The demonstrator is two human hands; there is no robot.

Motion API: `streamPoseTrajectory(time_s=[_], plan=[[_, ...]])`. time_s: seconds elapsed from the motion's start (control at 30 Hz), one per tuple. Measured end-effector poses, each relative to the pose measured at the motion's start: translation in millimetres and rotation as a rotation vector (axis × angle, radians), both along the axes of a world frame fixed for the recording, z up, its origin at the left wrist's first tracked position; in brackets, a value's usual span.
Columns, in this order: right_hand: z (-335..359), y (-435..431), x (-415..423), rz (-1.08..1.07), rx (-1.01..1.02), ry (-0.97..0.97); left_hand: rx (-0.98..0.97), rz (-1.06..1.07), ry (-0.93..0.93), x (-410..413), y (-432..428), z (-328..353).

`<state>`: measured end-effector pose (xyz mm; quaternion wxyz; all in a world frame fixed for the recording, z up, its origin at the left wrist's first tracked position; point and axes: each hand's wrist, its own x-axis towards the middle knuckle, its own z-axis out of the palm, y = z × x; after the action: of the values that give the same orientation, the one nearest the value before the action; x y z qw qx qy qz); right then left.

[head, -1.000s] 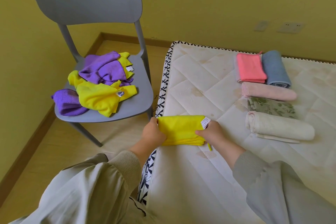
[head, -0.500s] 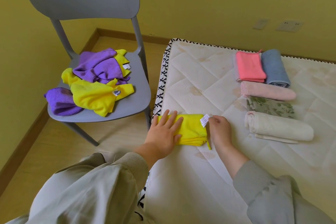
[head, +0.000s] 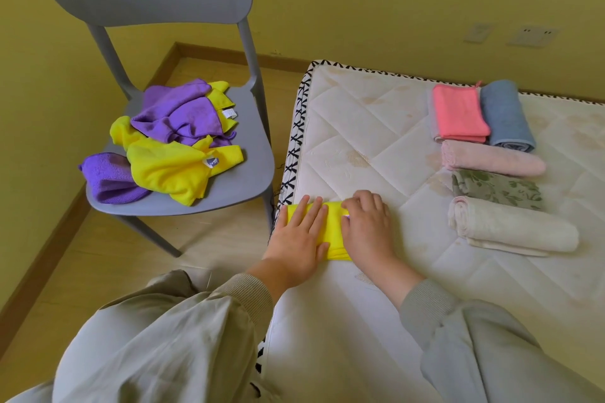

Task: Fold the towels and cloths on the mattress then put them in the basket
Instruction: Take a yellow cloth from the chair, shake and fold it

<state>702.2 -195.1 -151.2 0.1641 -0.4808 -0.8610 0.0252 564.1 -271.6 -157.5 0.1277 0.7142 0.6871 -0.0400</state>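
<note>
The left grip (head: 301,239) lies flat, fingers straight and spread, and presses down on the left half of the yellow cloth (head: 334,235) without closing on it. The right grip (head: 368,229) sits palm down just beside it over the cloth's right end, fingers bent. Whether they pinch an edge underneath or only press cannot be told. The cloth is a small folded block at the near left corner of the mattress (head: 360,141), close to the patterned edge, and only a strip of it shows between and around the two grips. It looks like thin microfibre: light, soft and limp, likely to spring open or slide on the quilted cover once the pressure goes. It would be best taken along the folded edge, with fingers under and thumb on top so the layers stay together, or carried flat between both palms. Well apart on the right of the mattress lie five finished pieces (head: 491,162), folded or rolled and packed close together. To the left, a chair (head: 248,180) holds a loose heap of purple and yellow cloths (head: 176,147) not yet folded. No basket is in view.
</note>
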Motion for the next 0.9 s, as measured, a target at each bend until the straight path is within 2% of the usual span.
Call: streamPoseTrajectory(time_s=[0.2, 0.33, 0.53, 0.67, 0.73, 0.77, 0.87, 0.9], plan=[[-28.9, -2.3, 12.3, -0.002, -0.276, -0.210, -0.004, 0.014, 0.007, -5.9, -4.0, -11.0], [-31.5, 7.6, 21.5, 0.021, -0.295, -0.261, -0.003, 0.046, -0.009, -10.0, -6.9, -15.5], [-31.3, 13.1, 30.2, -0.003, -0.372, -0.268, -0.020, 0.103, -0.054, -17.5, -8.9, -20.3], [-23.7, 20.8, 29.8, 0.024, -0.537, -0.231, -0.095, 0.139, -0.107, -21.5, -9.9, -11.4], [-16.8, 26.4, 30.0, -0.009, -0.659, -0.072, -0.126, 0.172, -0.193, -20.8, -6.8, -4.2], [-12.7, 29.7, 29.8, -0.049, -0.754, 0.098, -0.127, 0.209, -0.278, -21.1, -4.4, 0.1], [-5.5, 41.3, 33.6, -0.247, -1.106, 0.838, 0.005, 0.380, -0.545, -26.3, 4.0, 11.3], [-3.1, 45.6, 37.3, -0.321, -1.157, 1.000, 0.041, 0.444, -0.584, -29.0, 6.1, 14.0]])
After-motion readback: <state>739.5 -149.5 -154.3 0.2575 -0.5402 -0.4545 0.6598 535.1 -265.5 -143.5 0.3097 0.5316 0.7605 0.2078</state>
